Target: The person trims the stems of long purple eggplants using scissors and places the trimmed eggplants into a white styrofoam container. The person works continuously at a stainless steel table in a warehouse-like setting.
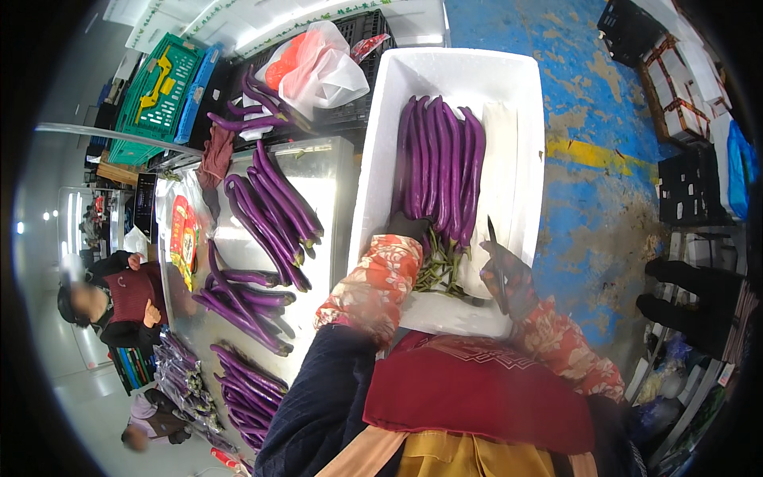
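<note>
A white foam box (532, 179) stands before me with a row of long purple eggplants (442, 161) in it. Cut green stem ends (444, 271) lie loose at the near end of the row. My left hand (410, 226), in a dark glove, rests at the stem end of the leftmost eggplants; its fingertips are mostly hidden. Over the box's near right part, my right hand (511, 277), also gloved, holds a slim dark pointed tool (493, 235), perhaps a knife. White sheet material (499, 155) lines the box's right side.
Left of the box, a metal table (325, 173) carries more eggplants (271, 208) in several piles. A white plastic bag (325, 77) sits on a black crate (372, 36). Across the table is a person (131, 292); another person (152, 417) is further down. Worn blue floor (596, 238) lies right.
</note>
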`<state>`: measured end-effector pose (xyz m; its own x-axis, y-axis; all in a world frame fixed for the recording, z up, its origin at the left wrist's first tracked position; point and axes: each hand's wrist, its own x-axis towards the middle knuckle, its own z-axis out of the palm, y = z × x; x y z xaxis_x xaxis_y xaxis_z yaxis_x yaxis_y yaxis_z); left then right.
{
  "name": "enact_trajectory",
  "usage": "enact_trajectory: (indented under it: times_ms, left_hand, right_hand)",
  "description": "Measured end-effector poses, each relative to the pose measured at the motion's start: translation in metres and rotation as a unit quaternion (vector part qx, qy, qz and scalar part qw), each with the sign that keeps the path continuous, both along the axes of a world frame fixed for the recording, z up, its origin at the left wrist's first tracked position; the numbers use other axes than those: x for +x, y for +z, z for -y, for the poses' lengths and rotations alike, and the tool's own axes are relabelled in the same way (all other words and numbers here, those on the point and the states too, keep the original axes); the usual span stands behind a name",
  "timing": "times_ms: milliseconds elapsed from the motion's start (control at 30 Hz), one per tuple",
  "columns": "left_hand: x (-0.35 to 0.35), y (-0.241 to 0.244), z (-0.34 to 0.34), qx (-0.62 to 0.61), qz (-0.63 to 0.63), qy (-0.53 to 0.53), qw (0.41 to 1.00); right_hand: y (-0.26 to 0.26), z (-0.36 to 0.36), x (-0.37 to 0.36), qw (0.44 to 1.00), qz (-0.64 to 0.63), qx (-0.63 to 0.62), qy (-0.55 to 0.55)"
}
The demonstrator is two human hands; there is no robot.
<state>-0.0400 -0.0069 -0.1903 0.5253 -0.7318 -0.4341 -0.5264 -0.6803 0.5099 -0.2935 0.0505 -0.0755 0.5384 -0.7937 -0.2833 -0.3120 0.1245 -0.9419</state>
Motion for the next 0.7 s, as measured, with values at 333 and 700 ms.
enact_trajectory:
  times_ms: [333,700]
  left_hand:
    - [-0.012,0.073,-0.004,0.025,-0.646,0.109,0.755]
    - [0.003,0.121,-0.048,-0.035,-0.825,0.002,0.564]
  right_hand:
    - [-0.021,0.004,-0.012,0.998,0.05,0.026,0.001]
    - [0.019,-0.001,0.01,0.994,-0.002,-0.061,-0.087]
